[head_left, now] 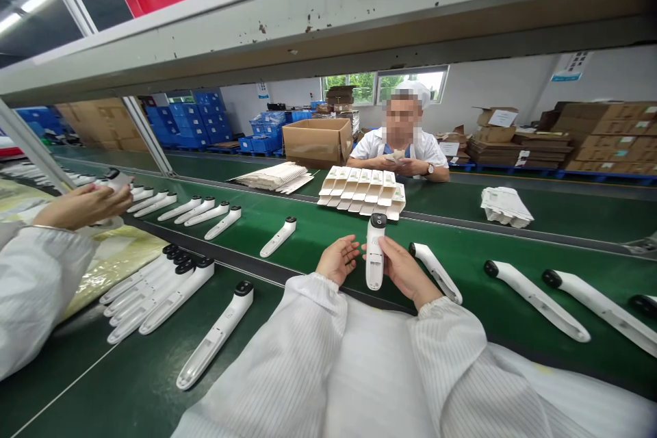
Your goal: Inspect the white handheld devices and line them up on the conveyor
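On the far left, a co-worker's hand (85, 205) reaches out of a white ribbed sleeve (35, 287), fingers curled around a white device near the belt edge, with a crinkled yellow plastic sheet (116, 267) beside it. Below, four slim white plastic wands with black caps (154, 291) lie side by side on a dark green conveyor belt (477, 287), a fifth (215, 335) set slightly apart. Along the farther belt runs a spaced row of the same wands (189, 212). Moving right, a flat bundle of pale cardboard strips (274, 176) sits beyond them, then a stack of cream paper cartons (362, 191); no wand shows inside any carton from here.

Dead centre, the white black-capped wand in hand (375, 253) stands upright over the belt. The right hand (405, 267) grips it, fingers wrapped around its side, while the left hand (336, 259) stays open, fingertips right at its other side. Further right, three more white wands (536, 301) lie spaced out, one almost touching the right hand, and a loose stack of white paper trays (506, 207) sits on the far belt.
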`<state>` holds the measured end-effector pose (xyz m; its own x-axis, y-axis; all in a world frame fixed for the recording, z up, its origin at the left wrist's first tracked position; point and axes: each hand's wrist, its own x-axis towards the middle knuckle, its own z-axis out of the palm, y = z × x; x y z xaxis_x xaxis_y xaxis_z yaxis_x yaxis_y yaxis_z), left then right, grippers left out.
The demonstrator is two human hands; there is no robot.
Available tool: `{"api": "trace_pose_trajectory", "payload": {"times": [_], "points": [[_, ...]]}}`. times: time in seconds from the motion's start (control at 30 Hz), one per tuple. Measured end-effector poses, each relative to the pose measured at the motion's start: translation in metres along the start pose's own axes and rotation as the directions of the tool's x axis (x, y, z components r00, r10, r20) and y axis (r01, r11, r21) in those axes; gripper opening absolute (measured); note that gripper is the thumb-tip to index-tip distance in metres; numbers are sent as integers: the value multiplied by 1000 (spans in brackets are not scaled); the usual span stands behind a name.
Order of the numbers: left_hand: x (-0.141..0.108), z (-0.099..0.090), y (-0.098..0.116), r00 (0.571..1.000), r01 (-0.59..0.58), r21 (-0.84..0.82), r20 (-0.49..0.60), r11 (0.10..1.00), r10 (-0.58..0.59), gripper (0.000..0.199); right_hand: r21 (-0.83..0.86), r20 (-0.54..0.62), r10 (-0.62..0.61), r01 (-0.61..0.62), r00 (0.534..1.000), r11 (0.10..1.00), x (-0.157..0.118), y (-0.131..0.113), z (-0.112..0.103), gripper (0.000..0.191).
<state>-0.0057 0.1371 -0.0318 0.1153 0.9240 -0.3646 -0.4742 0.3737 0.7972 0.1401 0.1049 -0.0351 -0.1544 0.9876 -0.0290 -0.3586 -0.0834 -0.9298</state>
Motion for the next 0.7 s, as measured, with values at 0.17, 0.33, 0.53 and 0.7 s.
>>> {"api": "trace_pose_trajectory", "payload": {"times": [0.17, 0.33, 0.53, 0.7], "points": [[4, -3, -3, 997, -33, 112, 67, 993, 26, 19, -41, 12, 8, -8, 1000, 999, 1, 1, -1, 37], [2, -4, -2, 996, -79, 253, 66, 964, 65, 20, -431, -129, -18, -40, 991, 901, 8, 5, -7, 35], [-4, 2, 3, 992, -106, 428, 108, 897, 66, 27, -957, -266, -188, -236, 945, 168, 8, 2, -20, 29], [3, 5, 3, 975, -187, 598, 208, 779, 74, 40, -987, -61, -441, 11, 895, 159, 3, -11, -2, 35]]}}
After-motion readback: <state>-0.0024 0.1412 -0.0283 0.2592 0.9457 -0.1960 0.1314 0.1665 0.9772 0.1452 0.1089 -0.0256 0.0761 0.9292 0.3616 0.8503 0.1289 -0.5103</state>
